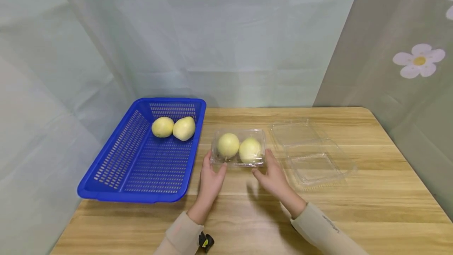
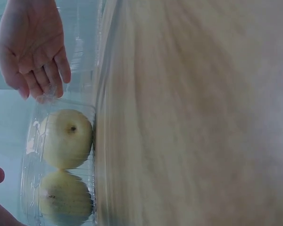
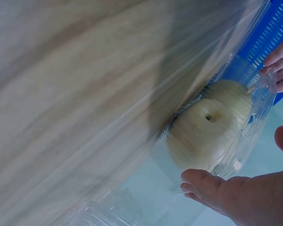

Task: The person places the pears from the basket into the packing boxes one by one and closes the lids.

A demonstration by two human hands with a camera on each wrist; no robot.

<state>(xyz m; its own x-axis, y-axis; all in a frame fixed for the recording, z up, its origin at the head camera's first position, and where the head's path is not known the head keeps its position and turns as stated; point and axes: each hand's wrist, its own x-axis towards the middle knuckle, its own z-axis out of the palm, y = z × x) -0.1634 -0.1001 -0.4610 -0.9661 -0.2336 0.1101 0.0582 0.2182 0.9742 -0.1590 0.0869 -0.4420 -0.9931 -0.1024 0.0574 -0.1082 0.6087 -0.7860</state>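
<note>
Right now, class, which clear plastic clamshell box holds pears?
The closed clear plastic clamshell box between both hands; the other clear box, right of it, lies open without fruit.

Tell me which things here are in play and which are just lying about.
In play: closed clear plastic clamshell box holding two pale yellow pears, left hand, right hand.
Lying about: blue perforated plastic basket with two more pears, open empty clear clamshell.

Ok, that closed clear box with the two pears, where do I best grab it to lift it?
Take the clear box by its two short ends, one hand from each side, low near the base. It lies flat and wide, with both pears side by side inside, so an end grip probably keeps it level. The left hand and right hand already sit at those ends.
</note>
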